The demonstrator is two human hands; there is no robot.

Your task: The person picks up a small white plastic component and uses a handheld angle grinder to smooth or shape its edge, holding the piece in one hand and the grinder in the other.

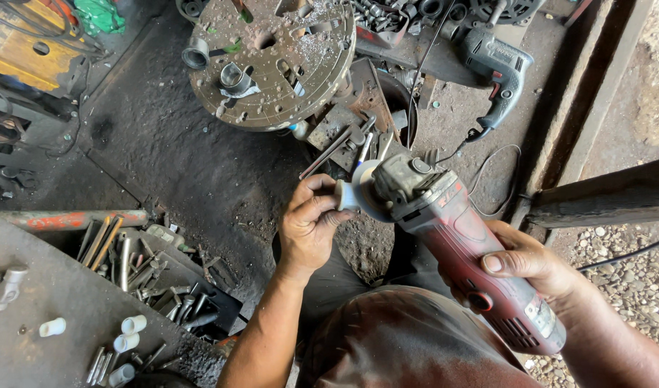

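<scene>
Closest to the camera, the person's lap and a dusty brown trouser leg (408,345) fill the bottom of the view, with both forearms rising from it. The right hand (527,266) comes in from the lower right, wrist bent inward, fingers wrapped under the rear body of a red angle grinder (462,248) and the thumb laid flat along its top, gripping it firmly. The grinder slants up and to the left from that hand, its grey gear head and disc guard at the upper end. The left hand (309,223) rises from the lower middle, forearm nearly upright, fingers curled and pinched shut on a small white cylindrical piece (347,195), which it holds right against the grinder's disc (363,188). To the left, lower down, a grey bench top (49,287) carries several short white tube pieces (130,334), and beside it an open tray (157,276) is packed with metal rods, bolts and bits. Beyond the hands lies a dark, grimy floor (186,165). Farther off, a big round steel plate (272,61), rusty and pierced with holes, sits at the top with a short metal sleeve on it, and scrap metal pieces lie at its right edge. A grey electric drill (495,72) lies at the upper right, its cord trailing down towards the grinder.
</scene>
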